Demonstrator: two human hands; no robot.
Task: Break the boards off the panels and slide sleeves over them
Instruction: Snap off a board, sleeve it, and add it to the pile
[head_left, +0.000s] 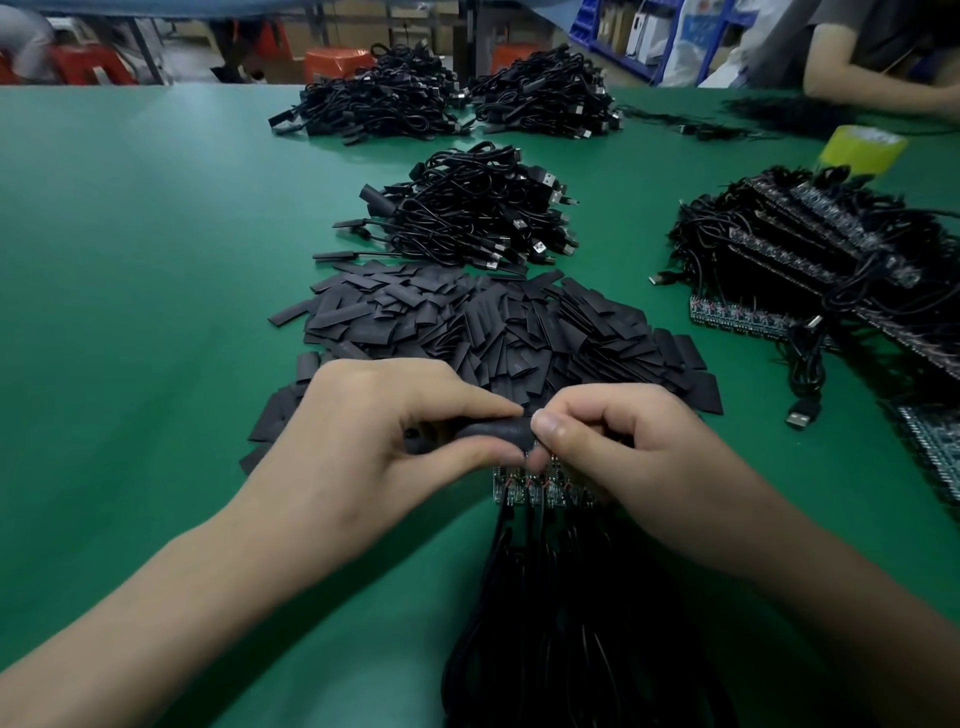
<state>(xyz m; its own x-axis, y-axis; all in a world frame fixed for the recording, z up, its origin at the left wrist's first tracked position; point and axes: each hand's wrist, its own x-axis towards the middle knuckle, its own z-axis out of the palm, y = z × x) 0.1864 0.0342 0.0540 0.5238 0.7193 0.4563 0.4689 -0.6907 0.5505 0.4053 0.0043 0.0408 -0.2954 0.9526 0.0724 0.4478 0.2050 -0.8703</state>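
My left hand (374, 441) pinches a black sleeve (493, 431) between thumb and fingers, holding it level above the table. My right hand (613, 452) meets it at the sleeve's right end, with curled fingers pinching something there; the board inside is hidden. Under both hands lies a panel of small boards (530, 491) with black cables (561, 613) running toward me. A wide heap of loose flat black sleeves (493, 322) lies just beyond my hands.
Piles of sleeved cables (467, 218) sit further out, with two more heaps (384, 104) at the far edge. Stacked panels with cables (810, 260) lie at the right, by a yellow tape roll (862, 148). Another person's arm (883, 88) rests at top right.
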